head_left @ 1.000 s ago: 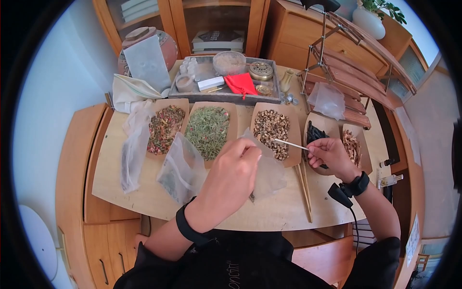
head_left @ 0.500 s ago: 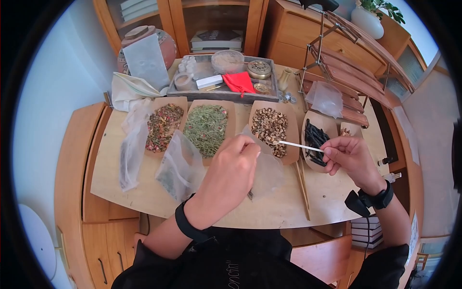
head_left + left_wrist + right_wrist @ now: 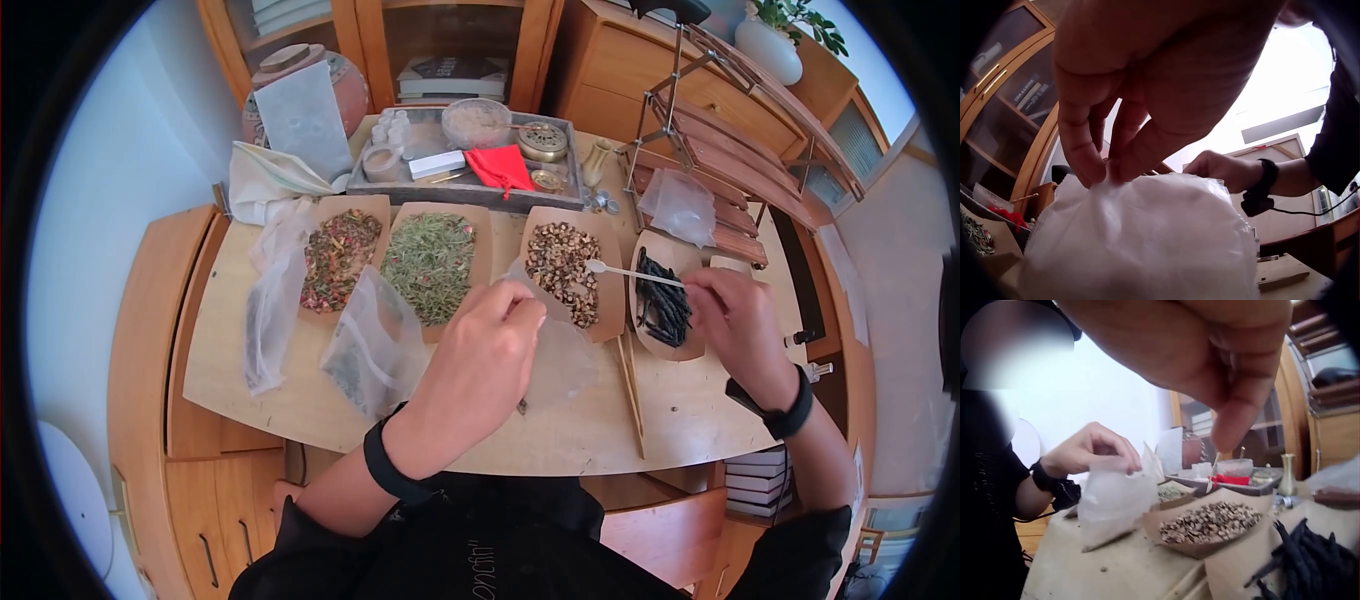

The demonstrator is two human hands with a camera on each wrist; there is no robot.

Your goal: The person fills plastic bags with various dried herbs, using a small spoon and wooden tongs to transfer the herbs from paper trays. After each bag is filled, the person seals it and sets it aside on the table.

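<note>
The left hand (image 3: pixel 480 365) pinches the top of a translucent bag (image 3: pixel 562 365); in the left wrist view the bag (image 3: pixel 1147 244) hangs below the fingertips. In the right hand (image 3: pixel 738 325) is the end of a thin pale stick (image 3: pixel 640 275), whose small rounded tip lies over the tray of brown-and-cream pieces (image 3: pixel 612 240). Dark elongated pieces (image 3: pixel 662 305) fill the paper tray just left of the right hand. Seen from the right wrist, the bag (image 3: pixel 1116 506) reaches down close to the table, with a little material at its bottom corner.
Paper trays of reddish mix (image 3: pixel 340 255) and green herbs (image 3: pixel 430 265) stand at left, near other plastic bags (image 3: pixel 375 345). Wooden tongs (image 3: pixel 631 390) lie by the front edge. Behind is a grey tray (image 3: pixel 430 190) with a red pouch (image 3: pixel 500 168); a folding wooden rack (image 3: pixel 720 150) stands back right.
The right hand has moved right with the stick, rotating so that its back shows more. The stick's tip has shifted slightly right and up. The left hand keeps its pinch on the bag.
</note>
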